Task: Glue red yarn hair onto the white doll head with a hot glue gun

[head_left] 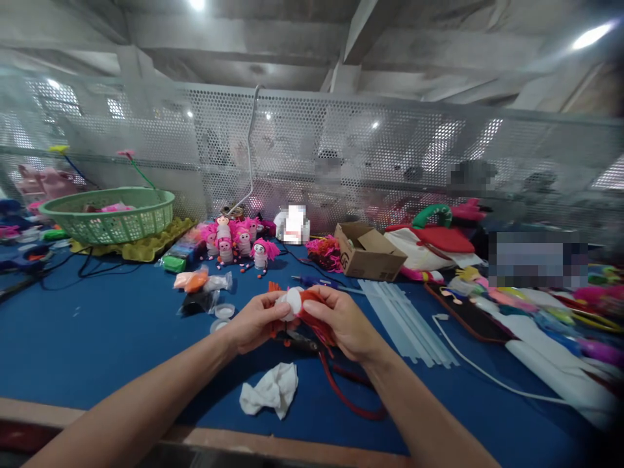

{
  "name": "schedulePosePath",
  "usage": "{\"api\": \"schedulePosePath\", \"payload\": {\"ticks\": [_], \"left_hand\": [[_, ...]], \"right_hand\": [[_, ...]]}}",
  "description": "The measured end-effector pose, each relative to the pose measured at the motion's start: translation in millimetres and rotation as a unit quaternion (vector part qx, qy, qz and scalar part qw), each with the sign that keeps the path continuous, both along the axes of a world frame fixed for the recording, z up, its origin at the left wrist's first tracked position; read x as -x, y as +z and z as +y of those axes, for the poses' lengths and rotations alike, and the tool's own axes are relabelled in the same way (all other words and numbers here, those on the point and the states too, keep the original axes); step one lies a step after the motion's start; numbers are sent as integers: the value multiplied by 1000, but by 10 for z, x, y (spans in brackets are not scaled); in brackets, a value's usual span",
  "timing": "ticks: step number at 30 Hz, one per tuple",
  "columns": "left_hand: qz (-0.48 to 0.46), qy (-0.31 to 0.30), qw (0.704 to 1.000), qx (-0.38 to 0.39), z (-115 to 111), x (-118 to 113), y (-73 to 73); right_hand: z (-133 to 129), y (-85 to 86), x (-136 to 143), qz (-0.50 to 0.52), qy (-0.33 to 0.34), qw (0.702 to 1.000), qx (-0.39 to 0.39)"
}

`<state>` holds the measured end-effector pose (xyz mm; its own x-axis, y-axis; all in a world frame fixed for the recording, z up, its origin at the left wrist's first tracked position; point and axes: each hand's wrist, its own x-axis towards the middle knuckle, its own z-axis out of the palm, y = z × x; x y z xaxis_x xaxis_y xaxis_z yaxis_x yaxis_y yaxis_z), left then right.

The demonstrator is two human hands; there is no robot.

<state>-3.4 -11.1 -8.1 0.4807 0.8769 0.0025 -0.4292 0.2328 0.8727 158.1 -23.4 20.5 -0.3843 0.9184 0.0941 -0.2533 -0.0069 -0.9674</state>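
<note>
At the centre of the blue table, a small white round piece (294, 302) is pinched in my left hand (260, 318). Right beside it, my right hand (344, 318) has its fingers closed on a bunch of red yarn (316, 318), pressed up against the white piece. Some orange strands show behind my left fingers. Below the hands lies a dark tool, partly hidden, with a red cord (341, 396) curving to the right. A crumpled white tissue (270, 390) rests nearer the table's front edge.
Pink-haired dolls (234, 240) stand behind my hands, near an open cardboard box (365, 257). A green basket (117, 221) is at the back left. Translucent glue sticks (409, 325), a white cable (478, 374) and felt pieces lie to the right. Clay packets (199, 281) and white lids (224, 312) are left.
</note>
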Motion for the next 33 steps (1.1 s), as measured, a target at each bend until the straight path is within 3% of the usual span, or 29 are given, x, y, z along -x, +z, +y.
{"api": "schedulePosePath", "payload": {"ticks": [8,16,33], "left_hand": [[21,16,999,-30,9,27,14],[24,35,999,-26,-6,21,34],[16,29,999,-29,-3,28,-16]], "right_hand": [[-29,-10,1,-1,11,1000,-1],[-42,-96,96,-36,-62,997,-42],[-40,-91,94,-44,-62,996,-43]]}}
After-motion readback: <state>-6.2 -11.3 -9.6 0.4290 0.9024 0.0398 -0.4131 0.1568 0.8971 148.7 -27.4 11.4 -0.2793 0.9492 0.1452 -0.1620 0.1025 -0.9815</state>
